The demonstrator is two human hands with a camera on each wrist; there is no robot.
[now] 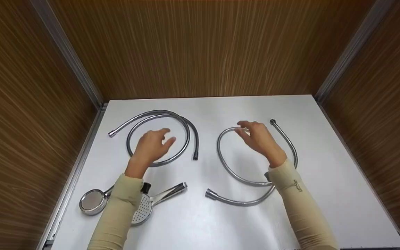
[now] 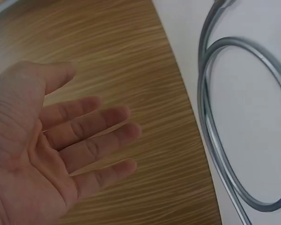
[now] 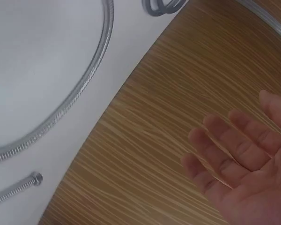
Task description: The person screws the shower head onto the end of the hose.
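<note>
My left hand (image 1: 151,146) hovers over the coiled dark grey shower hose (image 1: 188,135) at the left of the table, thumb and fingers spread apart and holding nothing. In the left wrist view its palm (image 2: 28,154) faces the camera with relaxed fingers. My right hand (image 1: 258,137) is above the far part of a silver ribbed shower hose (image 1: 221,156), which loops at the right; nothing is in its fingers. The right wrist view shows the fingers (image 3: 220,159) loosely extended, apart from that hose. Partly behind my left sleeve lies a shower head (image 1: 142,210) with a perforated white face.
Left of my sleeve a round chrome shower head (image 1: 92,201) lies on the white table (image 1: 193,225). A small black piece (image 1: 146,188) shows beside the sleeve. Wood-grain panels (image 1: 207,48) enclose the table at the back and both sides.
</note>
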